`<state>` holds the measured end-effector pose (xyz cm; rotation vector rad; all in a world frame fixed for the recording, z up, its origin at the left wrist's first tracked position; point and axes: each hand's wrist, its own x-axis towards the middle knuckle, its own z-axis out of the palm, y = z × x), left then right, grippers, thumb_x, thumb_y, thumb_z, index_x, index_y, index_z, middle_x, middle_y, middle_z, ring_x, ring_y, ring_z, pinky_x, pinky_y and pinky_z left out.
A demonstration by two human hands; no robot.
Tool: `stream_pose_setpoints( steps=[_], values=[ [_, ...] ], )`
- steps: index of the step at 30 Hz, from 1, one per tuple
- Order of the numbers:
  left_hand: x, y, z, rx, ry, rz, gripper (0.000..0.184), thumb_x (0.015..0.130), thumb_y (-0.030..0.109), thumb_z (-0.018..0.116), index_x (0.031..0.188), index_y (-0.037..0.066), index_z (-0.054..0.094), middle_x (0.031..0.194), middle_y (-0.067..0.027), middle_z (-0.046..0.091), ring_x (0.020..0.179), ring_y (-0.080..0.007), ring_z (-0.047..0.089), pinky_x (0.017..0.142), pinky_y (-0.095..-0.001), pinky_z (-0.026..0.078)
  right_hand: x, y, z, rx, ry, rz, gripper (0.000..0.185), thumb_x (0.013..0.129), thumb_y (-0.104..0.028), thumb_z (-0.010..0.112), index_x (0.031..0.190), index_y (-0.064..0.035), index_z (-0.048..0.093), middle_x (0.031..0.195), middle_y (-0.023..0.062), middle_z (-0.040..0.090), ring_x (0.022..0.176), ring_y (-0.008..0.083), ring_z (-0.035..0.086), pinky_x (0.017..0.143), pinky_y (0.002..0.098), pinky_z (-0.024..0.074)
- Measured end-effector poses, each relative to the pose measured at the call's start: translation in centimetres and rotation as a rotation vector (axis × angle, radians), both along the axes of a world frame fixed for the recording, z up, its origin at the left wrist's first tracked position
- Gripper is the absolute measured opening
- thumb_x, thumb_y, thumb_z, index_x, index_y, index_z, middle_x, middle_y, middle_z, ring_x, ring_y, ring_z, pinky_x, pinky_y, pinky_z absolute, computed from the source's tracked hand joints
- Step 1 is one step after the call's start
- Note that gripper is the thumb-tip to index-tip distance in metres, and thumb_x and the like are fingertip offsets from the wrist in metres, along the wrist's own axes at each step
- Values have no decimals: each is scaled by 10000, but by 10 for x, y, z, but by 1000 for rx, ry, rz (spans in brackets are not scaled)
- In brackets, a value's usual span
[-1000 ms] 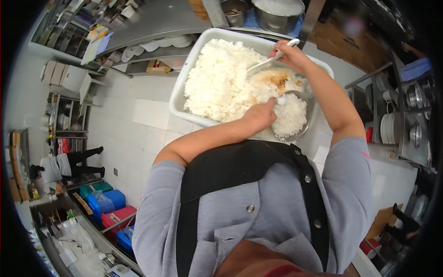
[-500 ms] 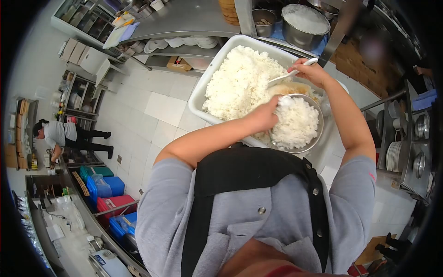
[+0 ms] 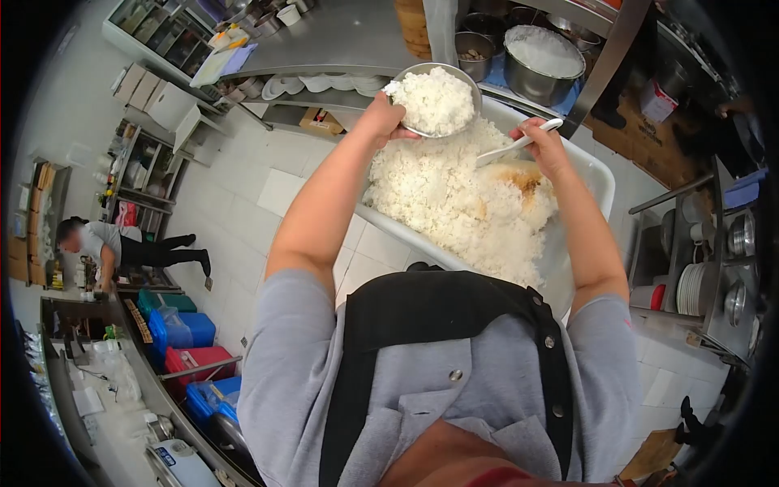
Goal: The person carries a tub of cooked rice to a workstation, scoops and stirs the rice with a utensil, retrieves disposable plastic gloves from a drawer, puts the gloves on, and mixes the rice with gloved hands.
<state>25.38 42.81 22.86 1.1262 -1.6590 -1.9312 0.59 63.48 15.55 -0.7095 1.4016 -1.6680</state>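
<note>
My left hand (image 3: 385, 120) grips the near-left rim of a round metal bowl (image 3: 474, 83) heaped with white rice (image 3: 438, 101). The bowl is raised over the far left end of a large white tub (image 3: 602, 183). Loose cooked rice (image 3: 446, 203) fills much of the tub, with a browned patch (image 3: 519, 180) towards its right side. In my right hand (image 3: 542, 144), the fingers close round the handle of a white rice paddle (image 3: 521, 144). Its blade end reaches into the rice beside the browned patch.
Beyond the tub stands a steel counter (image 3: 341, 36) with plates on the shelf below. A large metal pot (image 3: 542, 63) sits at the back right. Stacked plates (image 3: 694, 288) fill a rack on the right. Another person (image 3: 105, 243) bends over a counter at far left.
My left hand has carried the rice-filled bowl from the tub's near right side up to its far left end. My right hand still holds the paddle in the rice, slightly lower.
</note>
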Motion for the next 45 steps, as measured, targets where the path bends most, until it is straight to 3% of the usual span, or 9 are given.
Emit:
stream_pose_setpoints(
  steps=[12, 16, 18, 23, 25, 31, 36, 38, 45],
  values=[
    [-39, -6, -11, 69, -112, 85, 641, 856, -38, 388, 1359, 51, 2, 1283, -213, 384, 929, -327, 617, 652, -369, 613, 46, -30, 2, -80, 258, 26, 158, 757, -189, 659, 795, -45, 608, 861, 72, 681, 824, 103, 584, 706, 252, 408],
    [-29, -6, -9, 147, -73, 58, 758, 831, -12, 433, 1401, 110, -52, 1329, -213, 331, 1025, -345, 570, 651, -391, 609, 53, -33, 2, -55, 235, 190, 165, 753, -195, 671, 699, -71, 578, 664, 44, 628, 614, 130, 574, 630, 261, 415],
    [-34, -1, -12, -425, -446, 98, 851, 805, 21, 484, 1435, 166, -69, 1362, -237, 283, 1062, -366, 542, 638, -359, 604, 51, -37, 5, -49, 201, 184, 196, 753, -209, 671, 659, -78, 560, 613, 35, 594, 567, 131, 553, 605, 256, 406],
    [-32, 13, -23, -903, -627, 11, 777, 812, 133, 558, 1456, 157, 123, 1402, -219, 253, 1214, -412, 390, 916, -436, 457, 55, -49, 16, -21, 238, 182, 303, 765, -285, 649, 576, -88, 518, 521, 20, 510, 500, 118, 492, 541, 254, 365],
    [-26, 23, -23, -1094, -403, 193, 671, 816, 168, 593, 1407, 111, 281, 1365, -198, 316, 1232, -397, 344, 994, -469, 341, 55, -54, 18, 38, 223, 153, 315, 762, -294, 650, 569, -86, 512, 517, 20, 505, 499, 117, 488, 541, 256, 365],
    [20, 66, -45, -1539, -69, 48, 354, 749, 86, 597, 1099, 69, 547, 1107, -144, 528, 1055, -325, 458, 889, -428, 373, 54, -53, 22, 181, 206, 190, 336, 750, -325, 664, 583, -77, 511, 517, 20, 496, 486, 120, 477, 526, 266, 369],
    [63, 93, -70, -1472, -164, 116, 364, 700, 88, 623, 1060, 86, 569, 1076, -114, 546, 1036, -313, 469, 904, -437, 338, 59, -41, 37, 145, 201, 147, 262, 756, -233, 691, 800, -17, 550, 517, 35, 472, 425, 124, 449, 415, 276, 372],
    [75, 94, -73, -1494, -182, 187, 398, 706, 87, 620, 1099, 96, 558, 1103, -107, 528, 1065, -307, 446, 926, -444, 315, 68, -28, 52, 97, 13, 210, 234, 742, -210, 680, 742, -44, 516, 501, 29, 446, 414, 128, 440, 411, 274, 369],
    [75, 81, -111, -1394, -25, 168, 396, 699, 77, 603, 1092, 52, 552, 1117, -145, 520, 1083, -334, 450, 933, -466, 331, 80, 17, 23, 35, 144, 259, 240, 715, -190, 676, 626, -95, 474, 531, 18, 491, 464, 124, 492, 443, 274, 392]
  ],
)
